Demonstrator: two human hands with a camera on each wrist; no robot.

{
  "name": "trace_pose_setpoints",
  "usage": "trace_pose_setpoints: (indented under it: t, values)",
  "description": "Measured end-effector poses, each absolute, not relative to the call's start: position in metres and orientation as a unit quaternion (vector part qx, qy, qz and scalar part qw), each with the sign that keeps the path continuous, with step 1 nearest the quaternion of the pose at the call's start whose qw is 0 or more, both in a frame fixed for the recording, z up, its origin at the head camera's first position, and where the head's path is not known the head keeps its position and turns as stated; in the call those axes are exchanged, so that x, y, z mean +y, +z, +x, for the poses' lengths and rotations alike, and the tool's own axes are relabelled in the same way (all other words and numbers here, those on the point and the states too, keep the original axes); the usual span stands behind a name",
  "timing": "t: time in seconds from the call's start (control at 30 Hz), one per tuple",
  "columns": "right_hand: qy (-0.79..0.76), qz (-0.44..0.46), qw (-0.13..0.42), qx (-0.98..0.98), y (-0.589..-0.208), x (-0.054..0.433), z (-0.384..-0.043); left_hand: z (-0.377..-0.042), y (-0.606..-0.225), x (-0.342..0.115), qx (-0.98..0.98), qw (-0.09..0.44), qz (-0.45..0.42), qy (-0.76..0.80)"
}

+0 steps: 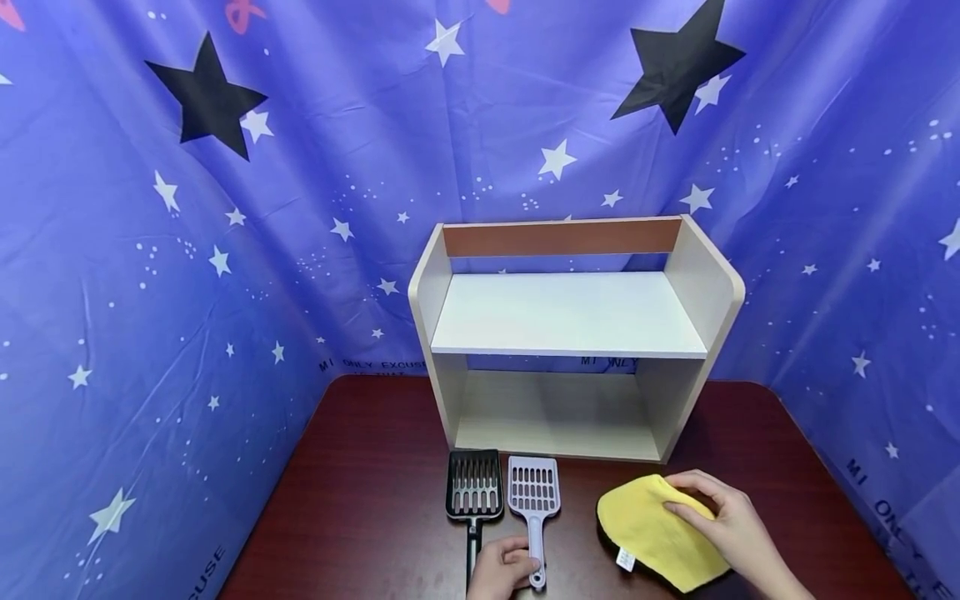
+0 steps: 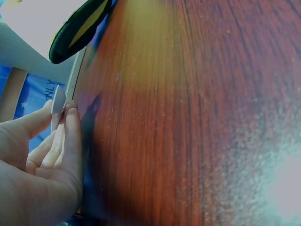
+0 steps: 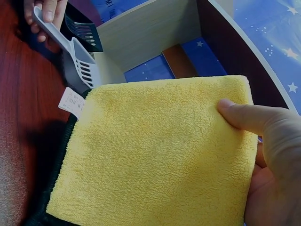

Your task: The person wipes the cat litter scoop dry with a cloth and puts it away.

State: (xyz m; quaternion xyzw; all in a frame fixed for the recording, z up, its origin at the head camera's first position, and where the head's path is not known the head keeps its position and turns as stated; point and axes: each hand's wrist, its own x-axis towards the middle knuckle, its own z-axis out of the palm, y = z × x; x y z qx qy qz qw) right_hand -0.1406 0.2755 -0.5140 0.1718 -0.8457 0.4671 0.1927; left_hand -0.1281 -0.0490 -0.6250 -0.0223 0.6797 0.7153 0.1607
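Observation:
My left hand (image 1: 504,570) pinches the handle end of a light grey slotted litter scoop (image 1: 534,487) between thumb and fingers. Just left of it lies a black slotted litter scoop (image 1: 475,486), its handle partly hidden behind that hand. A folded yellow cloth (image 1: 652,529) with a dark edge and a white tag is in my right hand (image 1: 731,525). In the right wrist view the thumb presses on the yellow face of the cloth (image 3: 155,150), with the other fingers behind it. The left wrist view shows the grey handle tip (image 2: 58,99) between thumb and fingertips.
A two-level shelf unit (image 1: 567,312) stands at the back of the dark red wooden table (image 1: 360,492), just behind the scoop heads. Blue curtains (image 1: 337,167) with stars hang behind and on both sides.

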Motion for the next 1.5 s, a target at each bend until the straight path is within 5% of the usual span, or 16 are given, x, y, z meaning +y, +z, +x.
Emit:
trace_pose_setpoints:
  t: [0.77,1.5]
  values:
    - [0.436,0.253,0.224,-0.834,-0.517,0.263,-0.147,-0.138,-0.595,-0.069,0.673,0.113,0.005,0.731]
    - [0.456,0.358,0.150,-0.800,-0.518,0.223,-0.155,-0.148,-0.580,-0.079,0.649,0.091,-0.033,0.754]
